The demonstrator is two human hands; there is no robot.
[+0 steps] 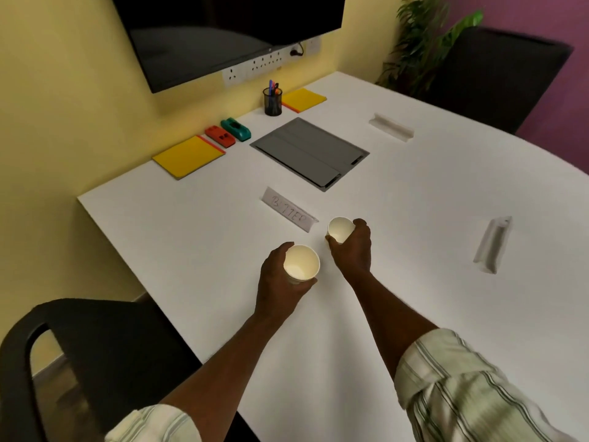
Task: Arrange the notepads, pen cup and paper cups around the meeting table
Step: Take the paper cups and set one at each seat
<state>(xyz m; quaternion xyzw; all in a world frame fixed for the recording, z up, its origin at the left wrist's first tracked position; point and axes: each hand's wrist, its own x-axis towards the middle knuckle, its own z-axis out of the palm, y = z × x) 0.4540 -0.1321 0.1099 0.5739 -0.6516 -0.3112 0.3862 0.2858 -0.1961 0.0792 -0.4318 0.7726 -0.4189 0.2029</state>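
Your L hand (275, 279) grips one paper cup (301, 262), fingers curled round its side, mouth tilted toward you, over the near-centre of the white table (446, 202). Your R hand (354, 248) wraps a 2nd paper cup (340, 229) just beyond, right beside the near name card (288, 213). Can't tell if either cup touches the tabletop. Back by the wall: pen cup (272, 103) w/ pens, upright, betw. the left notepad (188, 156) & right notepad (304, 99), both yellow. Grey hatch panel (310, 153) lies in front of the pen cup. Red gadget (220, 136) & teal gadget (236, 129) sit next to the left notepad. Black chair (95, 352) at lower left.
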